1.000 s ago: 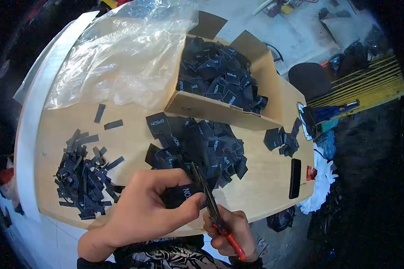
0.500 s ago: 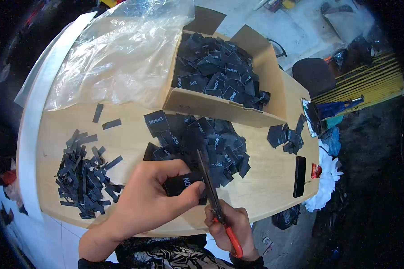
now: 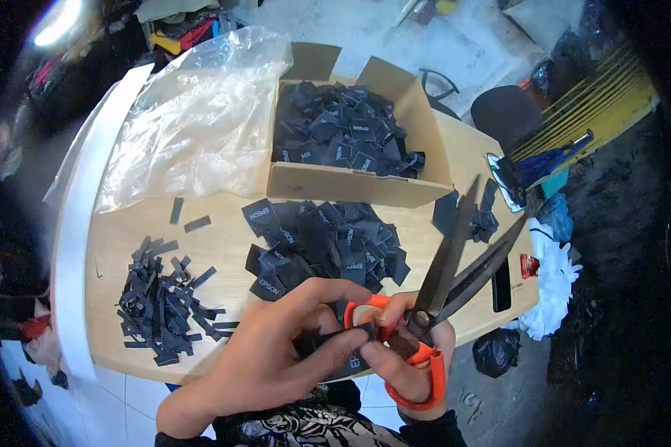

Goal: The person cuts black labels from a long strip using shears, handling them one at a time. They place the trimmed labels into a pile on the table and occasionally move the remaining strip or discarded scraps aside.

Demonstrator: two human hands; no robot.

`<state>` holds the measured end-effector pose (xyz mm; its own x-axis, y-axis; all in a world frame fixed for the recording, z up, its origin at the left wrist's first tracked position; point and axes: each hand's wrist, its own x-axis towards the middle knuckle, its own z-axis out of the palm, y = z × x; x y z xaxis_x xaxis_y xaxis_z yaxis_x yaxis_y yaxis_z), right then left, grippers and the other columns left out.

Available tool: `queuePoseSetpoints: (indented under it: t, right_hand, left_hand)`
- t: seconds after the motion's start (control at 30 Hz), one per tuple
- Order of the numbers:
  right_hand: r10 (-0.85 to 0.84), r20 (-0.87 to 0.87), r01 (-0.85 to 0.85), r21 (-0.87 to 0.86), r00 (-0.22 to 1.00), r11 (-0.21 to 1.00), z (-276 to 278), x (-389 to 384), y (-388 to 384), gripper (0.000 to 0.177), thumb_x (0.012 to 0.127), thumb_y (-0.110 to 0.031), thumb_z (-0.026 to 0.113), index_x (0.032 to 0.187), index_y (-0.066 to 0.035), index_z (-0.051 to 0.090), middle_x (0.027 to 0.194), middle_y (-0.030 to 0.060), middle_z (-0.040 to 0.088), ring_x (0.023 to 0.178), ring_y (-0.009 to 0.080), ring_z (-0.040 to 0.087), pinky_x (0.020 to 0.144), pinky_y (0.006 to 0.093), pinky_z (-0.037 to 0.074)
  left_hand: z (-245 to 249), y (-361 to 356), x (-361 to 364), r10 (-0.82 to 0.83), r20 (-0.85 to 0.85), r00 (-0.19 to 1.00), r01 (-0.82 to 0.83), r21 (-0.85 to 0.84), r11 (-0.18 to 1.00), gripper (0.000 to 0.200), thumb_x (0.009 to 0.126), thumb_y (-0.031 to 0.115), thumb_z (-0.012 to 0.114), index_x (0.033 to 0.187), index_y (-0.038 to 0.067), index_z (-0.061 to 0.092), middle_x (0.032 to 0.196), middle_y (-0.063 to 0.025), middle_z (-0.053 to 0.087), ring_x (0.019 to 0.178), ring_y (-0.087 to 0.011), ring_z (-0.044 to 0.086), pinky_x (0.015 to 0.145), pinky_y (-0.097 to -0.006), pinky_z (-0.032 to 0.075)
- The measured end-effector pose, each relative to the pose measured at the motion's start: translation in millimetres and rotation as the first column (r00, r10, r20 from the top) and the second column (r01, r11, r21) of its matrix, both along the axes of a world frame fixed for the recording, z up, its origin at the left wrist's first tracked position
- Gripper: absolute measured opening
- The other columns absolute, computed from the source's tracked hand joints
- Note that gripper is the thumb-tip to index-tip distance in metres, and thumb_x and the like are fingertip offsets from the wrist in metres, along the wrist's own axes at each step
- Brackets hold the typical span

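Observation:
My left hand [image 3: 287, 346] is closed round a black fabric label [image 3: 355, 363] near the front edge of the table. My right hand [image 3: 417, 365] grips scissors [image 3: 443, 276] with orange handles; their blades are spread and point up and to the right. The fingertips of both hands meet at the label's edge. Behind my hands lies a pile of black labels with white EPSON print [image 3: 328, 242]. A heap of narrow black strips [image 3: 160, 302] is on the left of the table.
A cardboard box [image 3: 350, 186] full of black labels stands at the back beside a clear plastic bag [image 3: 194, 127]. On the right are a small stack of black pieces [image 3: 484, 223], a phone [image 3: 502, 287], a red wrapper [image 3: 529, 266] and a shiny device [image 3: 505, 181].
The scissors have swung away from the label to the right, and their blades have opened. My right hand has risen to meet the left. Another label now lies at the pile's front left. The view has shifted.

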<state>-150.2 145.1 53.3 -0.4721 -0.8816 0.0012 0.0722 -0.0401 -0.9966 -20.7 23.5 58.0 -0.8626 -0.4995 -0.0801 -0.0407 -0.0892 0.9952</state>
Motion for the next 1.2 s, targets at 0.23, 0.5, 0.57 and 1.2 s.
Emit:
queuePoseSetpoints:
  t: [0.23, 0.5, 0.57, 1.2]
  right_hand:
    - [-0.122, -0.114, 0.113, -0.084, 0.986, 0.99, 3.7, -5.4, 0.6, 0.028, 0.075, 0.005, 0.065, 0.097, -0.004, 0.051, 0.084, 0.0027, 0.055, 0.079, 0.0093, 0.054, 0.072, 0.0248, 0.044]
    - [-0.215, -0.219, 0.199, -0.095, 0.952, 0.975, 4.9, -11.3, -3.5, 0.023, 0.074, 0.006, 0.064, 0.091, -0.004, 0.052, 0.076, 0.001, 0.05, 0.072, 0.0079, 0.048, 0.069, 0.0232, 0.041]
    - [-0.192, -0.265, 0.177, -0.08, 0.945, 0.981, 4.7, -15.9, -6.1, 0.024, 0.074, 0.006, 0.065, 0.091, -0.004, 0.051, 0.077, 0.0013, 0.05, 0.072, 0.008, 0.047, 0.069, 0.0229, 0.04]
    - [0.278, -0.116, -0.136, 0.658, 0.954, 0.741, -1.6, -27.9, 59.0, 0.057, 0.065, -0.045, 0.069, 0.097, -0.002, 0.049, 0.075, 0.0027, 0.053, 0.062, 0.0092, 0.047, 0.057, 0.0217, 0.039]
  left_hand:
    - [-6.7, 1.2, 4.1, 0.01, -0.12, 0.993, -0.007, 0.024, 1.0, 0.03, 0.074, 0.006, 0.074, 0.1, -0.002, 0.061, 0.076, -0.0045, 0.065, 0.069, -0.0053, 0.059, 0.061, -0.0192, 0.045]
    - [0.0, -8.7, -1.0, -0.081, 0.178, 0.981, 0.039, 0.231, 0.972, 0.014, 0.075, 0.008, 0.073, 0.081, -0.004, 0.068, 0.069, -0.007, 0.066, 0.057, -0.0077, 0.059, 0.054, -0.0206, 0.047]
    - [-6.9, -12.4, -1.3, -0.114, 0.241, 0.964, 0.045, 0.273, 0.961, 0.013, 0.076, 0.008, 0.072, 0.08, -0.004, 0.068, 0.069, -0.0078, 0.066, 0.058, -0.0085, 0.06, 0.054, -0.021, 0.048]
    - [-27.1, -31.5, 4.5, 0.094, 0.069, 0.993, -0.111, 0.304, 0.946, 0.013, 0.08, 0.009, 0.067, 0.077, -0.003, 0.067, 0.066, -0.0063, 0.066, 0.058, -0.0077, 0.059, 0.052, -0.0202, 0.046]
